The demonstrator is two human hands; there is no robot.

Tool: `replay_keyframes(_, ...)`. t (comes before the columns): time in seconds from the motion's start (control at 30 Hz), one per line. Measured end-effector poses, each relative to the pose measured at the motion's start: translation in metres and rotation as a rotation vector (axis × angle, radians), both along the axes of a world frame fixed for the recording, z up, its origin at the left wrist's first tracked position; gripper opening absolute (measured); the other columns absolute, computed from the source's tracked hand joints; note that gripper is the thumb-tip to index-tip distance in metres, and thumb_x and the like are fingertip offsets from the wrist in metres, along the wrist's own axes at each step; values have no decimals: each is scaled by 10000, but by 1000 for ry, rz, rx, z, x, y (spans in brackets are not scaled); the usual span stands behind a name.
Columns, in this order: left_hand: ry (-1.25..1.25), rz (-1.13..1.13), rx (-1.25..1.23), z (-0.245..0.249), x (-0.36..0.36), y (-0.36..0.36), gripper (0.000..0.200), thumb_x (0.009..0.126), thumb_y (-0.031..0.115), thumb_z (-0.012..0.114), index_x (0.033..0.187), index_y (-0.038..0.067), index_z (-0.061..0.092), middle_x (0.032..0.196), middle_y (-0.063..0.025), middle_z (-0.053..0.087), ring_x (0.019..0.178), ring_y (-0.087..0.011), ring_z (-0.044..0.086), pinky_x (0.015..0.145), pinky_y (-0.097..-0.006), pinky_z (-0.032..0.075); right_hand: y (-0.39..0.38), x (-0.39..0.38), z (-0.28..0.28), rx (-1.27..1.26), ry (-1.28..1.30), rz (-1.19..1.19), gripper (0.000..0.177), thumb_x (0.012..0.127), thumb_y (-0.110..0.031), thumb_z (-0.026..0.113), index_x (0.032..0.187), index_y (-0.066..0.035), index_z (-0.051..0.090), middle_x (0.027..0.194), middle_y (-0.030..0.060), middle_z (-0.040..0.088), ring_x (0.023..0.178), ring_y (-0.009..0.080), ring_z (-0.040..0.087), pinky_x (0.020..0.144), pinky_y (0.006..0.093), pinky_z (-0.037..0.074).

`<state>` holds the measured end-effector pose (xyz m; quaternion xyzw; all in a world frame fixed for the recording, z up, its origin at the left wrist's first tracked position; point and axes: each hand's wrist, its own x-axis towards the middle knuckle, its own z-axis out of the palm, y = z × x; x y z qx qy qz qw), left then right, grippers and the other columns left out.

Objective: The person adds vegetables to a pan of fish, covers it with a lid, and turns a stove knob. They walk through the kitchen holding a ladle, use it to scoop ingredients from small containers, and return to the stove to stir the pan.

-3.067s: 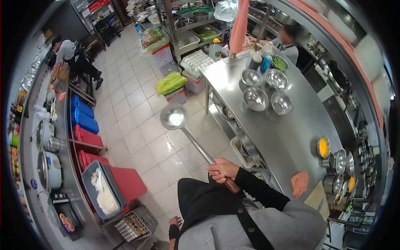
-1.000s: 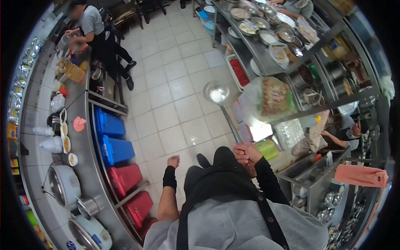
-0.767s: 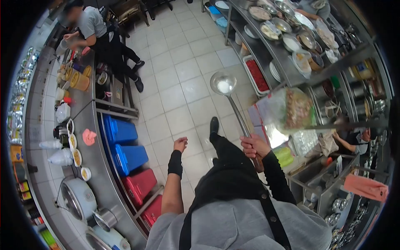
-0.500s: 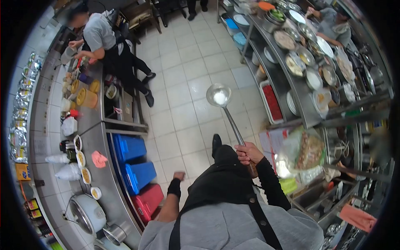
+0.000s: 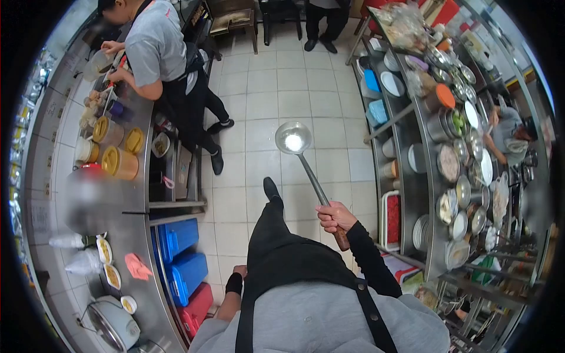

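Observation:
A long metal ladle with a wooden end is held out in front of me. My right hand is closed around its handle, just above the wooden grip. The ladle's round bowl hangs over the floor tiles, and a bright white patch shows inside it. My left hand hangs low beside my thigh, near the blue and red bins under the left counter; its fingers are mostly hidden.
A steel counter on the left carries yellow-lidded tubs, small bowls and a rice cooker. A co-worker stands there. On the right, a steel shelf holds many bowls and plates, with another person behind it. Someone stands at the far end.
I have moved forward along the aisle, and my view has turned slightly right. The ladle stays in my right hand. My left hand has swung back toward my body.

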<state>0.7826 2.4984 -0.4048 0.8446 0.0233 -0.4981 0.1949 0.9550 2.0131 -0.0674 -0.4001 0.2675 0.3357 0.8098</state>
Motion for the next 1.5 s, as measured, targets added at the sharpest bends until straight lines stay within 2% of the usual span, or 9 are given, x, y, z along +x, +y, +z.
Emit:
replay_keyframes(0.2,-188,-609,132,-36,264,-13,283,743,273,689,995,147,715,919,-91,725,873,-276,702,746,-413,560,21,179,37,0,33,-50,276,967,-153,574,774,-130,379,568,-46,372,377,28,327,308,215,280)
replay_keyframes(0.3,-188,-184,-73,-100,420,-15,180,860,179,559,954,105,695,772,-27,686,644,-173,644,549,-335,516,25,257,44,-3,11,-66,284,968,-163,580,773,-135,375,563,-47,367,376,29,325,308,222,278)
replay_keyframes(0.43,-414,91,-237,-9,614,-97,306,825,264,558,975,62,733,972,-203,696,981,-347,661,879,-410,518,23,364,54,-5,-26,-79,304,969,-173,581,766,-139,358,560,-44,373,375,36,328,309,230,275)
replay_keyframes(0.73,-230,-31,-201,50,902,-310,296,824,249,564,942,31,726,975,-196,700,967,-358,663,869,-419,522,-27,642,24,-70,6,-5,271,964,-166,579,788,-131,376,550,-39,385,368,48,331,312,237,287)
replay_keyframes(0.83,-123,-224,-278,50,997,-325,268,791,244,590,916,60,740,946,-193,705,959,-362,666,859,-417,525,-55,742,25,-17,-8,-21,274,965,-172,578,783,-127,378,549,-38,382,367,53,335,316,245,292)
replay_keyframes(1.07,-435,440,-293,71,1245,-304,263,806,202,624,1001,68,740,974,-168,717,949,-308,686,861,-360,530,-112,971,51,-29,-70,21,360,969,-201,575,678,-132,373,516,-49,352,371,53,339,319,247,288)
replay_keyframes(1.23,-390,436,-104,-27,1366,-246,278,836,272,584,945,68,738,970,-194,703,941,-351,674,869,-407,522,-150,1115,49,19,-80,-57,349,969,-203,577,692,-135,376,524,-50,342,372,47,332,320,240,283)
replay_keyframes(1.3,-515,-619,112,-46,1408,-226,223,876,248,527,894,110,700,831,-129,706,798,-283,692,719,-428,531,-168,1169,42,1,-66,-99,345,972,-194,574,699,-139,371,534,-48,344,370,50,319,319,246,259)
replay_keyframes(1.5,-70,-433,-2,-11,1520,-229,226,802,231,562,936,94,682,852,-121,698,765,-292,684,643,-451,538,-238,1317,36,9,-24,-315,342,973,-199,576,710,-135,366,535,-43,332,370,61,300,329,252,229)
